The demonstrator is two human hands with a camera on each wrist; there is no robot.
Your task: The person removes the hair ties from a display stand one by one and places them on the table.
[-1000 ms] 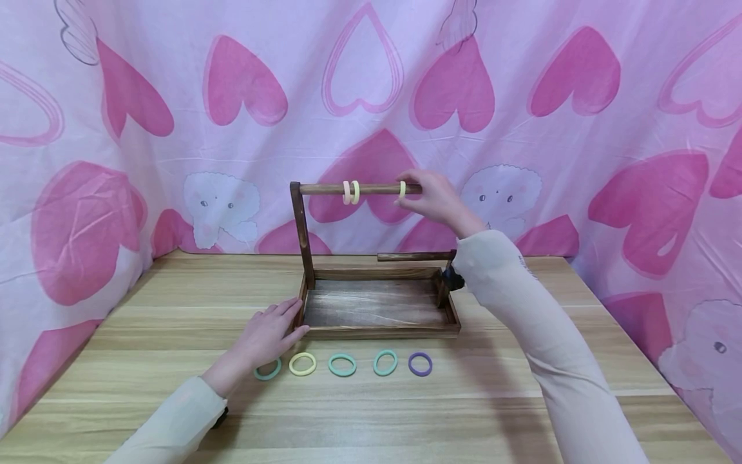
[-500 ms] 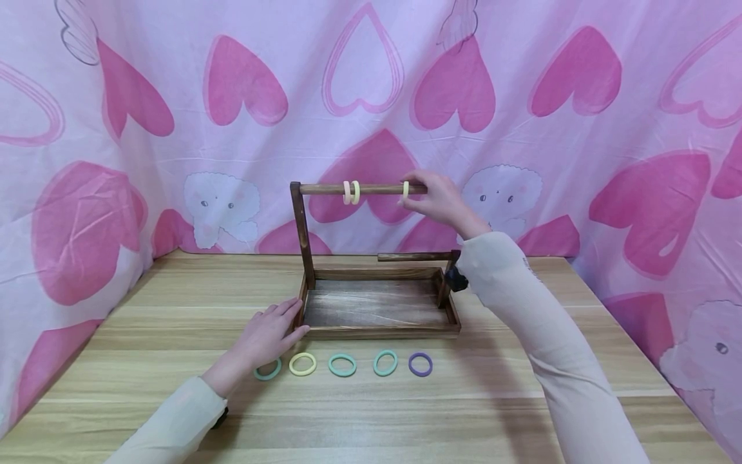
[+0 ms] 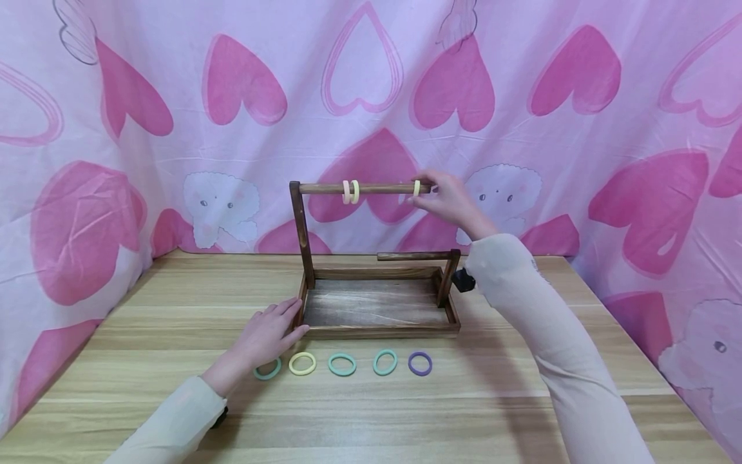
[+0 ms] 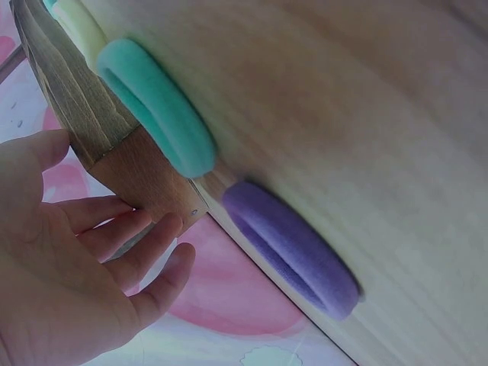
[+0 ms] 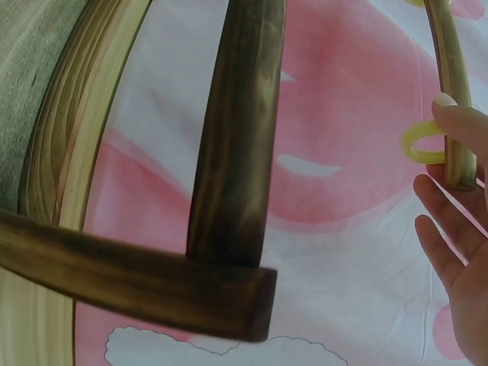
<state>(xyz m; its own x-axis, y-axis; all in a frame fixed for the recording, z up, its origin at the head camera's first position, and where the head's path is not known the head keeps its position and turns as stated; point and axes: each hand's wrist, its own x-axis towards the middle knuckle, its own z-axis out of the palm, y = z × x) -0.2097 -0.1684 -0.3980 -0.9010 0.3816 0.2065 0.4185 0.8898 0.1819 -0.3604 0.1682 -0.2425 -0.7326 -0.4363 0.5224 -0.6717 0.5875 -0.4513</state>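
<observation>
My right hand point(image 3: 449, 198) pinches a yellow hair tie point(image 3: 417, 188) that hangs round the upper rod point(image 3: 382, 189) of a dark wooden stand, close to the rod's free end. In the right wrist view the same yellow hair tie point(image 5: 415, 143) circles the rod beside the thumb. Further left on that rod hang a pink hair tie point(image 3: 346, 192) and another yellow one. My left hand point(image 3: 261, 338) rests at the left end of the stand's tray point(image 3: 382, 332), fingers relaxed against it. In the left wrist view a green hair tie point(image 4: 164, 110) and a purple hair tie point(image 4: 293, 252) lie near that hand.
A row of hair ties lies on the wooden table point(image 3: 371, 419) before the tray, from a green one point(image 3: 266, 369) partly behind my left hand to a purple one point(image 3: 420, 364). A shorter lower rod point(image 3: 411, 256) stands at the tray's right. Pink cloth hangs behind.
My right hand has moved right along the upper rod, sliding the pinched yellow hair tie nearer the free end. The left hand and the other hair ties stay where they were.
</observation>
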